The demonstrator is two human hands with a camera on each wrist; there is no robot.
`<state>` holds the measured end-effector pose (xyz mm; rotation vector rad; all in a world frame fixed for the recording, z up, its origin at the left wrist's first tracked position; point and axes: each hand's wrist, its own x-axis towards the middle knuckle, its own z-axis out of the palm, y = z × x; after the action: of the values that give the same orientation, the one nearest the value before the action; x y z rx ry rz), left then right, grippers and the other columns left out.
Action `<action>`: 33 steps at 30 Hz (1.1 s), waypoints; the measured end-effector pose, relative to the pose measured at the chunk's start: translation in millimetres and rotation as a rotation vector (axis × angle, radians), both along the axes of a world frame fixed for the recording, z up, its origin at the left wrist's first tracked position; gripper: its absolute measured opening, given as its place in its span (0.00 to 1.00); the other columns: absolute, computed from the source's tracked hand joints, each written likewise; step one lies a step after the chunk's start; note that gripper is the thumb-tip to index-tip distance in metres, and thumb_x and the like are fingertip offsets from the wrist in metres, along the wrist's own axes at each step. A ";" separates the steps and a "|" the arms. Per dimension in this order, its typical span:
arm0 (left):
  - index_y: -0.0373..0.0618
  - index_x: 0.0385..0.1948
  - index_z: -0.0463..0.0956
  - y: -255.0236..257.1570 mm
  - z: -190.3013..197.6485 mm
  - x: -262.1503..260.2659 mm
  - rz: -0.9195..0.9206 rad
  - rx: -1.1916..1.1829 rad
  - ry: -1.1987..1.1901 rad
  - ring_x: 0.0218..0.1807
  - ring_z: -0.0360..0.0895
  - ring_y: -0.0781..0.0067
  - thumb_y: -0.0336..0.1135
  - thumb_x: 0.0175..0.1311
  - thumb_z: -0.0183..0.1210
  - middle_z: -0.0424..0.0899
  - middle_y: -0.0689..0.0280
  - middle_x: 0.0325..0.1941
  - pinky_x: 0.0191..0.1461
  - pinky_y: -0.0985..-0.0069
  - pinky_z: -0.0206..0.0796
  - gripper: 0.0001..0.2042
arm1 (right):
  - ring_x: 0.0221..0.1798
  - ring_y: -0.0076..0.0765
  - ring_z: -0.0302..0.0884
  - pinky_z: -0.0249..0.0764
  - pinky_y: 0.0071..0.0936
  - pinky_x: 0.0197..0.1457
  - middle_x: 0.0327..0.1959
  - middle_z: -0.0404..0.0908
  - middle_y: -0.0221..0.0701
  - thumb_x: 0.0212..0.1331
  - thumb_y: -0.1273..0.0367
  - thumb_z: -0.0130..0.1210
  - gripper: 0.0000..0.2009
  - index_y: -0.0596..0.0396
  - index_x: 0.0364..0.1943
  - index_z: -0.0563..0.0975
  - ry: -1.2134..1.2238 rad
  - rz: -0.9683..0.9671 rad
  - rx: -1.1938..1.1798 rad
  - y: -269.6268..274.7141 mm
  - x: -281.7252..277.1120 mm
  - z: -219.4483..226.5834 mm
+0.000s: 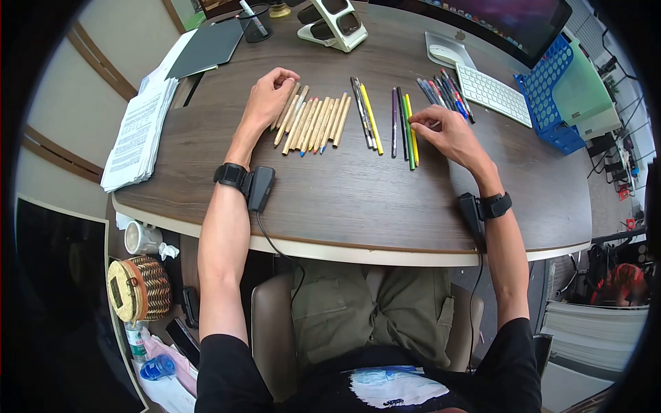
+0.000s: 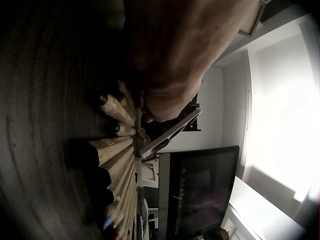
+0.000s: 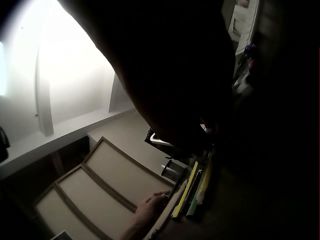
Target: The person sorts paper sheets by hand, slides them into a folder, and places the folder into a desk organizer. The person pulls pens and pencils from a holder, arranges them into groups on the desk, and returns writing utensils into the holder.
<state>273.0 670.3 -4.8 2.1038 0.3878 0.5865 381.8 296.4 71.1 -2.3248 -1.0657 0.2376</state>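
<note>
A fan of natural-wood pencils (image 1: 323, 125) lies on the desk. At its left end my left hand (image 1: 270, 102) rests with loosely bent fingers by the far ends of the outermost pencils; its fingertips are partly hidden in the left wrist view. On the right, my right hand (image 1: 446, 134) touches the upper part of a yellow pencil (image 1: 414, 146) with its fingertips. Beside that lie a green pencil (image 1: 411, 153), a black pencil (image 1: 402, 124) and a purple pencil (image 1: 394, 124). Between the two groups lie another yellow pencil (image 1: 371, 120) and dark pencils (image 1: 362, 113).
Assorted pens (image 1: 451, 91) lie beyond my right hand, near the keyboard (image 1: 494, 94) and mouse (image 1: 446, 54). A blue file holder (image 1: 551, 89) stands at the right. Papers (image 1: 141, 131) cover the left edge. A white stand (image 1: 335, 27) and pen cup (image 1: 257, 29) are at the back.
</note>
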 end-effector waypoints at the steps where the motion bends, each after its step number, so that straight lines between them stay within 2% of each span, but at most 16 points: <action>1: 0.45 0.51 0.86 0.1 0.4 -0.4 0.004 -0.001 -0.001 0.46 0.83 0.75 0.39 0.77 0.58 0.89 0.66 0.42 0.54 0.72 0.73 0.12 | 0.46 0.39 0.87 0.83 0.37 0.53 0.46 0.89 0.41 0.69 0.64 0.64 0.14 0.60 0.49 0.88 -0.017 -0.002 0.003 3.4 1.1 -2.6; 9: 0.47 0.51 0.86 -1.8 1.4 -1.4 0.018 -0.010 0.020 0.47 0.83 0.72 0.41 0.76 0.58 0.90 0.66 0.43 0.54 0.70 0.74 0.13 | 0.47 0.42 0.86 0.82 0.38 0.55 0.46 0.88 0.43 0.69 0.61 0.65 0.17 0.62 0.50 0.88 -0.073 -0.002 -0.034 33.0 -5.8 -2.0; 12: 0.47 0.51 0.86 -1.2 0.7 -1.4 0.019 -0.008 0.026 0.47 0.84 0.72 0.42 0.76 0.58 0.90 0.66 0.43 0.54 0.70 0.74 0.13 | 0.47 0.42 0.86 0.82 0.38 0.56 0.48 0.86 0.45 0.69 0.56 0.65 0.22 0.63 0.54 0.86 -0.139 0.014 -0.050 42.6 -7.0 -6.1; 14: 0.47 0.51 0.86 -1.1 1.1 -1.0 0.018 -0.010 0.024 0.47 0.84 0.72 0.42 0.76 0.58 0.90 0.66 0.44 0.54 0.70 0.74 0.13 | 0.49 0.47 0.85 0.82 0.42 0.57 0.53 0.83 0.50 0.67 0.49 0.67 0.32 0.64 0.62 0.80 -0.133 0.032 -0.028 49.4 -9.2 -10.0; 15: 0.47 0.51 0.86 -1.1 1.2 -0.9 0.017 -0.014 0.024 0.47 0.84 0.72 0.42 0.76 0.58 0.90 0.66 0.44 0.54 0.70 0.74 0.13 | 0.49 0.47 0.85 0.82 0.42 0.57 0.53 0.83 0.50 0.67 0.49 0.67 0.32 0.64 0.62 0.80 -0.133 0.033 -0.027 53.5 -12.2 -11.5; 17: 0.47 0.51 0.86 -1.1 1.0 -1.0 0.016 -0.019 0.025 0.48 0.84 0.72 0.42 0.76 0.58 0.90 0.65 0.44 0.55 0.70 0.74 0.13 | 0.52 0.54 0.85 0.81 0.45 0.59 0.55 0.81 0.54 0.63 0.42 0.68 0.41 0.62 0.67 0.75 -0.271 0.003 -0.065 61.1 -19.2 -15.4; 18: 0.47 0.51 0.86 -1.1 1.3 -0.9 0.014 -0.018 0.023 0.48 0.84 0.72 0.42 0.76 0.58 0.90 0.65 0.44 0.55 0.70 0.74 0.13 | 0.56 0.60 0.82 0.80 0.48 0.62 0.53 0.80 0.56 0.58 0.38 0.70 0.46 0.61 0.69 0.73 -0.249 -0.004 -0.077 65.3 -22.8 -13.2; 21: 0.47 0.51 0.86 -1.3 1.6 -1.5 0.011 -0.012 0.024 0.48 0.84 0.71 0.42 0.76 0.58 0.90 0.65 0.44 0.55 0.69 0.74 0.13 | 0.58 0.60 0.81 0.80 0.48 0.63 0.53 0.79 0.56 0.57 0.38 0.70 0.46 0.60 0.69 0.74 -0.377 -0.003 -0.130 74.3 -27.8 -18.4; 25: 0.47 0.51 0.86 -0.8 1.6 -1.3 0.012 -0.005 0.028 0.48 0.84 0.71 0.42 0.76 0.57 0.90 0.65 0.44 0.56 0.69 0.74 0.14 | 0.60 0.60 0.80 0.79 0.47 0.64 0.54 0.78 0.56 0.57 0.42 0.71 0.45 0.60 0.70 0.73 -0.371 -0.010 -0.157 74.2 -25.3 -20.4; 27: 0.47 0.51 0.86 -0.6 1.2 -1.5 0.013 -0.006 0.028 0.48 0.84 0.71 0.42 0.76 0.57 0.90 0.65 0.44 0.56 0.69 0.74 0.14 | 0.59 0.59 0.80 0.79 0.46 0.64 0.54 0.78 0.54 0.59 0.48 0.70 0.40 0.59 0.70 0.72 -0.320 -0.022 -0.153 70.1 -22.1 -19.9; 33: 0.47 0.51 0.86 -2.1 3.5 -2.4 0.013 -0.011 0.037 0.49 0.84 0.71 0.42 0.76 0.57 0.90 0.65 0.44 0.56 0.69 0.74 0.13 | 0.61 0.55 0.80 0.77 0.45 0.67 0.56 0.78 0.50 0.62 0.55 0.68 0.34 0.57 0.70 0.73 -0.203 -0.045 -0.168 54.4 -16.1 -10.6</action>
<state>270.6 668.2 -1.3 2.1054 0.4256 0.5525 365.7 350.8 60.5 -2.5642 -1.1258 0.0762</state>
